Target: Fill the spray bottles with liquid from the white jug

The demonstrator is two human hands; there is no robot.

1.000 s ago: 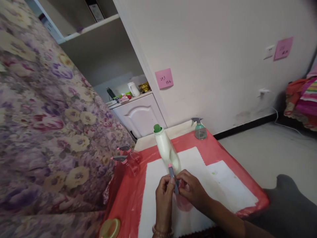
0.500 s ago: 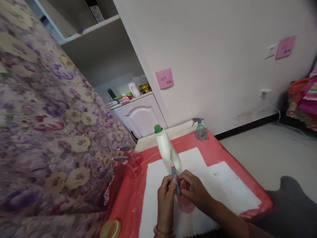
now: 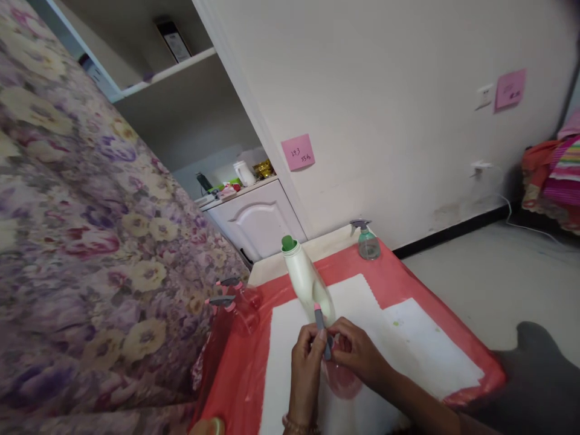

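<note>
A pink clear spray bottle point(image 3: 343, 382) with a grey trigger head and pink nozzle stands on white paper towels point(image 3: 285, 362), just in front of me. My left hand point(image 3: 307, 356) is closed on its grey head from the left. From the right, my right hand point(image 3: 357, 350) pinches at the neck, just below the head; the fingers partly hide it. Right behind the nozzle is a pale green jug point(image 3: 304, 275) with a green piece at its open mouth.
Two pink spray bottles point(image 3: 244, 311) stand at the table's left. A green spray bottle point(image 3: 368, 246) is at the back right. A round lid point(image 3: 212, 426) lies at the near left edge of the red table cover point(image 3: 235, 362). A floral curtain point(image 3: 113, 272) hangs left.
The whole view has shifted slightly. Both hands remain at the head and neck of the spray bottle, with the right fingers slightly changed in pose.
</note>
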